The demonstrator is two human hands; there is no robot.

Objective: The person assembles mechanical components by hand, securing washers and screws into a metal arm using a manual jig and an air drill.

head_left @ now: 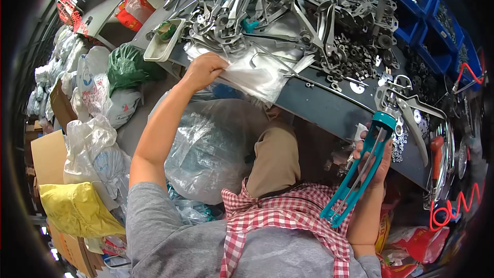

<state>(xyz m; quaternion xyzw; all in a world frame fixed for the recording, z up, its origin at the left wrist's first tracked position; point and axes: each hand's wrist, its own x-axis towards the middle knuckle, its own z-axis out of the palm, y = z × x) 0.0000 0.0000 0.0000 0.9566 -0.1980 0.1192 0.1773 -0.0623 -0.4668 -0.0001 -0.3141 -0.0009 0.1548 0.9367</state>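
Along the floor at the far left lie white sacks [95, 118], a green bag [126, 67] and a yellow bag [77, 208], with a large clear plastic bag [211, 144] bulging below the near edge of the tabletop [329, 108]. Near the tabletop's left corner sits a shallow white tray [163, 41]. The left hand [203, 71] reaches up to that near edge, its fingers closed in a pinch on a stack of thin clear plastic bags [257, 74] that hangs partly over the edge. Beyond it, across the middle of the tabletop, sprawls a heap of bare metal frames and levers [288, 7], and beside that a pile of small dark metal nuts or washers [360, 54], though they are too small to tell apart. Blue bins [411, 5] line the far right edge. The right hand [378, 157] is wrapped shut around a teal caulking gun frame [360, 172], held tilted below the tabletop's near right edge, head uppermost, just beside a grey metal handle [406, 108] lying on that edge.
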